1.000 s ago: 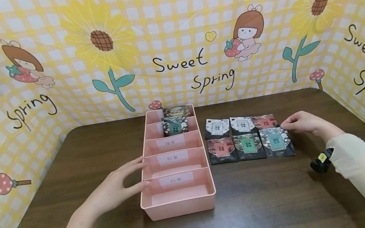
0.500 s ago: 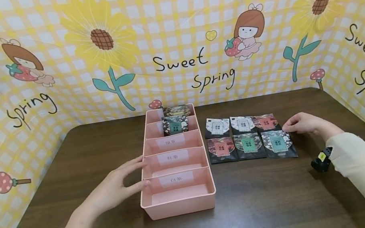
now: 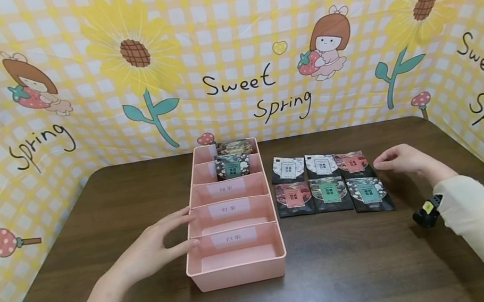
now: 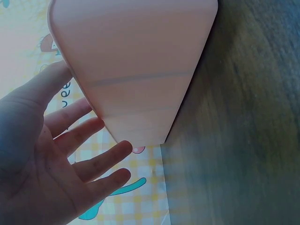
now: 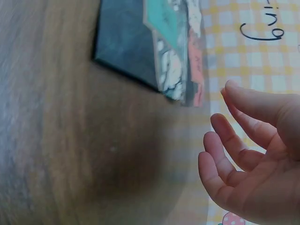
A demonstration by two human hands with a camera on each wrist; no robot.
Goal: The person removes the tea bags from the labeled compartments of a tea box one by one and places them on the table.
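Observation:
My left hand [image 3: 145,251] rests its thumb and fingertips along the left rim of a long pink divided box [image 3: 238,275]. In the left wrist view the fingers [image 4: 103,161] are spread beside the box's outer wall. My right hand [image 3: 406,165], fingers loosely bent with nothing between them, hovers just right of the tea sachets. Nearest to it lie a black tea sachet with a teal label [image 3: 370,193] and a red-labelled sachet [image 3: 352,164]. Beside these are a green-labelled sachet [image 3: 331,193], another red-labelled sachet [image 3: 294,197] and two white-labelled sachets [image 3: 288,169], in two rows.
A teal-labelled sachet [image 3: 232,166] stands in the box's second compartment from the back, with another sachet [image 3: 235,148] in the rearmost. White paper labels [image 3: 234,238] mark the dividers. A yellow checked cloth [image 3: 222,41] encloses the brown table [image 3: 341,274].
My right hand has let go of the front teal-labelled sachet, which now lies slightly nearer and turned a little. The hand has lifted slightly away; my left hand has stayed at the box.

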